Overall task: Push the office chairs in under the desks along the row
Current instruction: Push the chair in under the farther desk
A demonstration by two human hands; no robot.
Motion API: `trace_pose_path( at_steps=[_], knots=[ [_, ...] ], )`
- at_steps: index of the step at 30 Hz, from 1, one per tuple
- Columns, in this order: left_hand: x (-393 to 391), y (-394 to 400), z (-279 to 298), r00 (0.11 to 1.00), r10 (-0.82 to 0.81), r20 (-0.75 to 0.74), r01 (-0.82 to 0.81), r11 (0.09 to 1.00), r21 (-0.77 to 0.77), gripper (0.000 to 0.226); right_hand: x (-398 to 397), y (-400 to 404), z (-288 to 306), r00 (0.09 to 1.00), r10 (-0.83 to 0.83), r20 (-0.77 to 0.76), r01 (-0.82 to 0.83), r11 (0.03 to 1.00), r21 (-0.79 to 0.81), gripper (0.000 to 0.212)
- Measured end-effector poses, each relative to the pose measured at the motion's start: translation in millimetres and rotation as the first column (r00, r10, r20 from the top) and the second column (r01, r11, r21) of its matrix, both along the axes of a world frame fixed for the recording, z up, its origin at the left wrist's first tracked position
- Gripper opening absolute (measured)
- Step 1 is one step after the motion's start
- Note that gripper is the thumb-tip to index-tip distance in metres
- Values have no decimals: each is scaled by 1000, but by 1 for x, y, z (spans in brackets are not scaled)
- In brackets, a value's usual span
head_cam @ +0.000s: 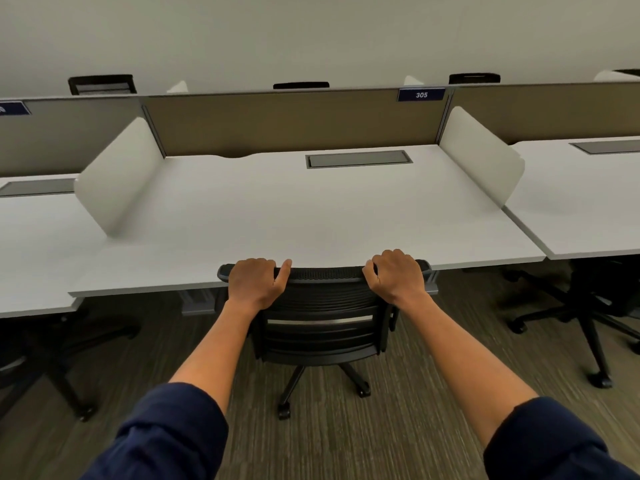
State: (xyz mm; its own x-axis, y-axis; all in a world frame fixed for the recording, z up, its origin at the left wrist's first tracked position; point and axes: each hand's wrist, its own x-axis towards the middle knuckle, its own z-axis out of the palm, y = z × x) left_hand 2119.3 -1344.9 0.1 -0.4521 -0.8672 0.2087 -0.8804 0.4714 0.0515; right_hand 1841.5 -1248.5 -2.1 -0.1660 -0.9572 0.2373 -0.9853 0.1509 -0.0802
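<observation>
A black mesh-backed office chair [318, 320] stands right in front of me, its backrest against the front edge of the white desk [294, 209] marked 305. Its seat is hidden under the desktop and its wheeled base shows on the carpet. My left hand [256, 282] grips the left end of the backrest's top rail. My right hand [394, 275] grips the right end of the same rail.
White side screens [117, 174] and a brown back panel [294, 123] wall in the desk. Neighbouring desks flank it, each with a black chair [581, 306] tucked beneath; the left chair [41, 358] shows only its base. Striped carpet [346, 438] covers the floor.
</observation>
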Motion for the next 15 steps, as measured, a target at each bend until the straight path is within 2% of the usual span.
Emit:
trace_pose_path(
  at_steps=[8, 15],
  knots=[
    [-12, -21, -3, 999, 40, -18, -41, 999, -9, 71, -14, -34, -1, 1000, 13, 17, -13, 1000, -3, 47],
    [-17, -23, -3, 999, 45, -10, -44, 998, 33, 75, -20, -35, 1, 1000, -12, -9, 12, 1000, 14, 65]
  ],
)
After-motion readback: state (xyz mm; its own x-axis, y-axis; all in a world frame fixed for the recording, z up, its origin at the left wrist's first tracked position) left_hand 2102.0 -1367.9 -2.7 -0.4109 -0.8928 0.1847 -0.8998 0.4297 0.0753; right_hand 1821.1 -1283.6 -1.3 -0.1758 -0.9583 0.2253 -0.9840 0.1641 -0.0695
